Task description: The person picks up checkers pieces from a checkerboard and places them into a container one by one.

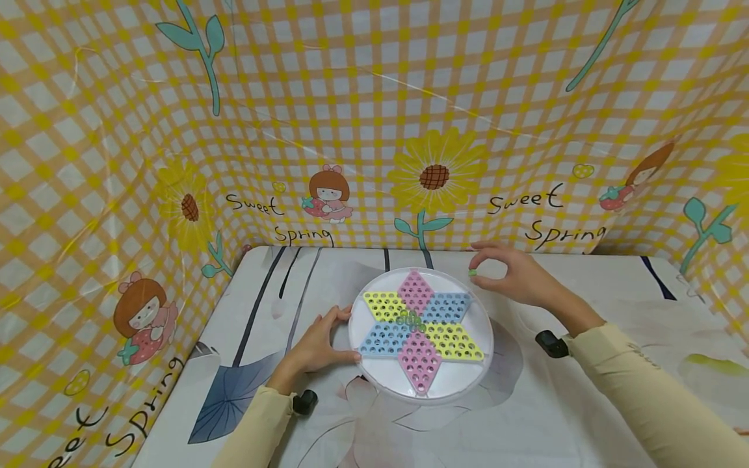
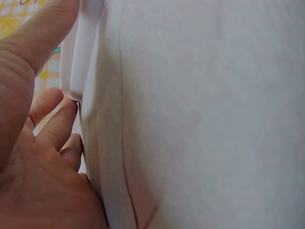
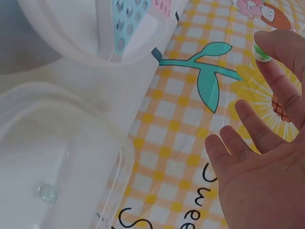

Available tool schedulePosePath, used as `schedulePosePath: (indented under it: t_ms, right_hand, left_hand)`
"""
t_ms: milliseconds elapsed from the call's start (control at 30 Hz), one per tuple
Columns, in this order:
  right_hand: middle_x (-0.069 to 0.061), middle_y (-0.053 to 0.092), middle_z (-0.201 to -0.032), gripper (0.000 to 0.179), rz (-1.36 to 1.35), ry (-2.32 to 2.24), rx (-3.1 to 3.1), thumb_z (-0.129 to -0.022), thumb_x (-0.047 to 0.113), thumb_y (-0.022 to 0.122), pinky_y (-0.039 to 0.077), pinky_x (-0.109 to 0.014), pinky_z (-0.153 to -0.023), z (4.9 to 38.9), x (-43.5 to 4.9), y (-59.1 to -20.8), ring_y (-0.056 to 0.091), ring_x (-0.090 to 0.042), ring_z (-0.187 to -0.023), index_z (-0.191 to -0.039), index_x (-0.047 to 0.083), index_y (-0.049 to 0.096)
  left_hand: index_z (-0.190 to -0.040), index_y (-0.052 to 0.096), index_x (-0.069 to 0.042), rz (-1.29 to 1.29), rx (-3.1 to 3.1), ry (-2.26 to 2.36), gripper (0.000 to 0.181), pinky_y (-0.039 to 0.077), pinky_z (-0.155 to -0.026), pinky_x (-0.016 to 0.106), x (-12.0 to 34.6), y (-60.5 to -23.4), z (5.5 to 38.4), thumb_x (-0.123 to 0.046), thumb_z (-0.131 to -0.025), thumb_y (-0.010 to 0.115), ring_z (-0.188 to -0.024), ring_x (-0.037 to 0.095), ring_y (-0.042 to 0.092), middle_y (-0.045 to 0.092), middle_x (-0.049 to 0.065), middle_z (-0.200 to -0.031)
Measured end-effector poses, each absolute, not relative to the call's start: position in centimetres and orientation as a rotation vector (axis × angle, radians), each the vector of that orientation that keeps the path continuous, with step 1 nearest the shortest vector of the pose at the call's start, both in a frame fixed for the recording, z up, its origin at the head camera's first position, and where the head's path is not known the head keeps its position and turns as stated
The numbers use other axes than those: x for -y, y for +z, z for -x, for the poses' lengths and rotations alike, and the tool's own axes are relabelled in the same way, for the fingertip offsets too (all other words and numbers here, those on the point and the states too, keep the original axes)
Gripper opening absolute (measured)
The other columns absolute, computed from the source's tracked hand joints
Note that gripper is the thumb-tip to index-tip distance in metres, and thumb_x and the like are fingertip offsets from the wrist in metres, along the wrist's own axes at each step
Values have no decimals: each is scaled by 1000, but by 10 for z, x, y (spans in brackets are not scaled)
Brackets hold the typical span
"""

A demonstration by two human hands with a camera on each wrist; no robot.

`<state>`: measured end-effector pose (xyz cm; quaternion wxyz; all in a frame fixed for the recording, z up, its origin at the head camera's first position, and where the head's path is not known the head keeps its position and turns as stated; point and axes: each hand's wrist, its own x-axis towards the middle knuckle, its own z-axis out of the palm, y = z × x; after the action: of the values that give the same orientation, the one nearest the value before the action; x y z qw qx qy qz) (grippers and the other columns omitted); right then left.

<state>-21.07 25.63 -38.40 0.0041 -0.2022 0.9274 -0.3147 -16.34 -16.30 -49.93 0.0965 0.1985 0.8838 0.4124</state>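
A round white Chinese checkers board [image 1: 456, 383] lies on the table, its six-pointed star in pink, yellow and blue. Several green marbles [image 1: 412, 320] sit clustered at the star's centre. My left hand [image 1: 316, 341] holds the board's left rim, thumb toward the front and fingers farther back along the side; in the left wrist view the fingertips touch the white edge. Beyond the board's right rim, my right hand [image 1: 515, 273] is raised. It pinches a green-and-clear marble [image 3: 261, 53] between thumb and index finger, the other fingers spread apart.
A clear plastic box [image 3: 95, 114] stands right of the board, with a clear marble [image 3: 47, 193] inside. Behind the table [image 1: 328, 422] hangs a yellow checked cloth [image 1: 363, 117], which also closes off both sides.
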Motion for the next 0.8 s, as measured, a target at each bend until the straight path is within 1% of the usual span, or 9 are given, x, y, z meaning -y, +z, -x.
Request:
schedulePosePath:
  t_ms: [233, 333, 533, 667, 700, 800]
  right_hand:
    - [-20, 51, -150, 17, 652, -1018, -2937, -89, 18, 82, 37, -72, -107, 208, -273, -383, 39, -47, -142, -103, 15, 72]
    - [-21, 52, -148, 18, 644, -1033, -2945, -89, 20, 82, 37, -73, -106, 205, -285, -384, 38, -48, -143, -103, 15, 71]
    - [-23, 48, -152, 20, 546, -1027, -2942, -91, 25, 81, 35, -76, -106, 195, -313, -390, 34, -51, -144, -105, 15, 70]
    - [-25, 48, -152, 20, 517, -1049, -2962, -91, 22, 81, 38, -71, -106, 189, -330, -396, 35, -50, -144, -105, 13, 70]
    - [-25, 48, -152, 20, 508, -1047, -2969, -91, 23, 80, 39, -67, -107, 188, -334, -397, 36, -49, -143, -105, 13, 70]
    - [-26, 47, -152, 20, 490, -1046, -2979, -92, 23, 79, 38, -65, -106, 183, -344, -402, 37, -49, -142, -106, 11, 70]
  left_hand:
    - [-129, 51, -10, -595, -2620, 1222, 72, 3, -127, 57, 164, -499, 163, -33, -75, 94, -153, 28, 29, 41, 2, -162]
    - [-130, 51, -10, -600, -2615, 1222, 72, 2, -127, 58, 163, -497, 162, -32, -76, 94, -153, 27, 28, 40, 3, -162]
    - [-129, 51, -11, -590, -2624, 1209, 72, 3, -127, 56, 163, -496, 161, -32, -75, 94, -153, 27, 29, 41, 2, -161]
    - [-129, 51, -11, -590, -2623, 1209, 72, 3, -127, 56, 163, -496, 161, -32, -75, 94, -153, 28, 28, 41, 2, -162]
    - [-129, 51, -11, -588, -2623, 1207, 72, 3, -127, 56, 163, -495, 161, -32, -75, 94, -154, 27, 28, 41, 2, -162]
    - [-129, 51, -11, -585, -2619, 1205, 73, 3, -127, 56, 163, -496, 161, -33, -75, 94, -154, 27, 27, 40, 1, -162]
